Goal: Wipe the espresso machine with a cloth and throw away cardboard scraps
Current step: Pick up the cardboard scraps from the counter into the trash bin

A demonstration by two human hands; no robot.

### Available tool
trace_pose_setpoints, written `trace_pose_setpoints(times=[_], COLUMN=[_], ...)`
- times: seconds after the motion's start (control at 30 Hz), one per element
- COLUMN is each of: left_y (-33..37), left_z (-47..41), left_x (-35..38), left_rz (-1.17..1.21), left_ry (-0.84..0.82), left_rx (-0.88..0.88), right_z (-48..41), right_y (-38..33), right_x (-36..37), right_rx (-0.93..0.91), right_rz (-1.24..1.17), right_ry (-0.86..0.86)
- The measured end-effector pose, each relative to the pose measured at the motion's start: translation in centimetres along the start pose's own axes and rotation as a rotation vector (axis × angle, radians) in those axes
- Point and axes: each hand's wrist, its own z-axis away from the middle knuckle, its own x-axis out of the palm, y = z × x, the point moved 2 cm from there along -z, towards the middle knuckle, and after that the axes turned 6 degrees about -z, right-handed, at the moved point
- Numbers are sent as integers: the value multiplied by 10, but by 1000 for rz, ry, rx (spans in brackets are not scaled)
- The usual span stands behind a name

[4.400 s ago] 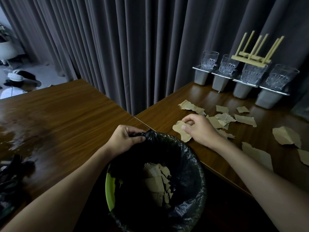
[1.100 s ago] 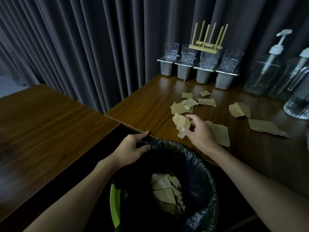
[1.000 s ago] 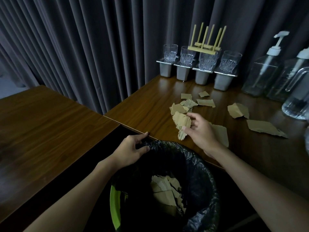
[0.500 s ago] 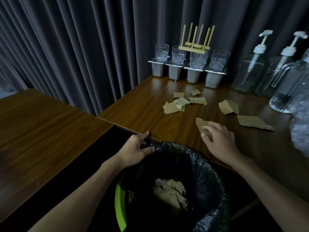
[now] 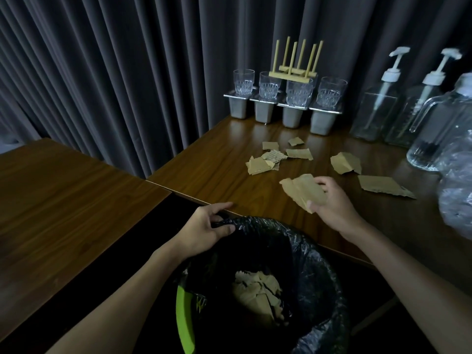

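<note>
A green bin lined with a black bag (image 5: 316, 254) stands below the table edge, with torn cardboard pieces (image 5: 258, 292) lying inside. My left hand (image 5: 207, 226) grips the bag's rim at the far left side. My right hand (image 5: 334, 203) holds a large brown cardboard scrap (image 5: 301, 191) just above the wooden table (image 5: 212, 164), right of the bin. Several more scraps lie further back, among them a cluster (image 5: 265, 162), a folded piece (image 5: 344, 163) and a flat piece (image 5: 383, 186). No espresso machine or cloth is in view.
At the back stand glasses on metal containers (image 5: 281, 103) with a small wooden rack on top. Two pump bottles (image 5: 378, 106), a glass jug (image 5: 439, 129) and crumpled clear plastic (image 5: 457, 180) crowd the right. A second wooden table (image 5: 58, 200) lies left, grey curtains behind.
My right hand let its earlier scraps go, moved right, and has now lifted the large scrap off the table. My left hand stays on the bag's rim.
</note>
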Motion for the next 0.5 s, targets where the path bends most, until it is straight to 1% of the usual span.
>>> trace_pose_setpoints(times=[0.13,0.3,0.37,0.43,0.47,0.5], left_y=[-1,0,0,-1,-1,-2], left_z=[-6,-9,-10,-11,-11,-12], left_x=[-5,-7,-8,-8,-8,-8], left_rz=[-73,-146,-161,-172,-171,-169], left_ry=[-9,-24,-22,-25,-28,-33], left_rx=[-18,-19,-30,-41,-45,-48], right_z=[5,22,31,40,43,43], right_y=[-3,-23,-33,-40,-40,-39], right_x=[-3,2,3,4,6,7], right_rx=[40,-6,-28,-33,-49,-79], right_rz=[-254,-418,-457,-454,-403,-331], right_ry=[14,-63,-159,-361,-448,-476])
